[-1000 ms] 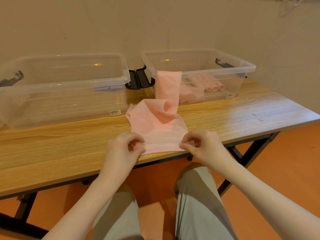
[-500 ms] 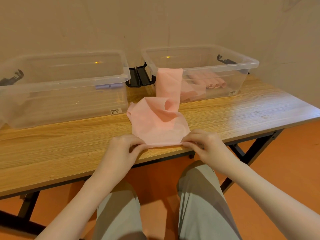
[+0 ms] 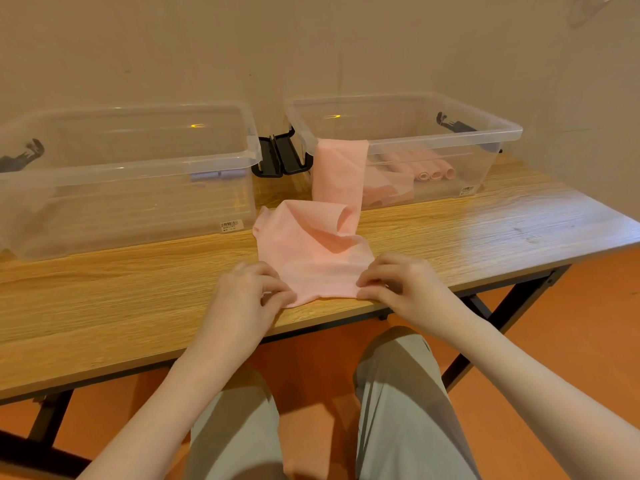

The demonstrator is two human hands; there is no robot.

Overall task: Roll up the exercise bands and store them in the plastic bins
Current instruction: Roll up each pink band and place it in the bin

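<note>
Pink band (image 3: 311, 258) (draped from right bin (image 3: 485, 133)): near corners pinched by both hands' fingers (image 3: 277, 295).

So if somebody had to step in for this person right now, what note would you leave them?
Left hand: pinching the near left corner of the pink band at the table edge.
Right hand: pinching the near right corner.
Band: near end flat on the table, far end draped over the front rim of the right bin, not yet rolled.
Done: several pink rolls lie in the right bin; a purple roll shows in the left bin.
Left: roll this band from the near edge, pull the tail out of the bin, store the roll.
</note>
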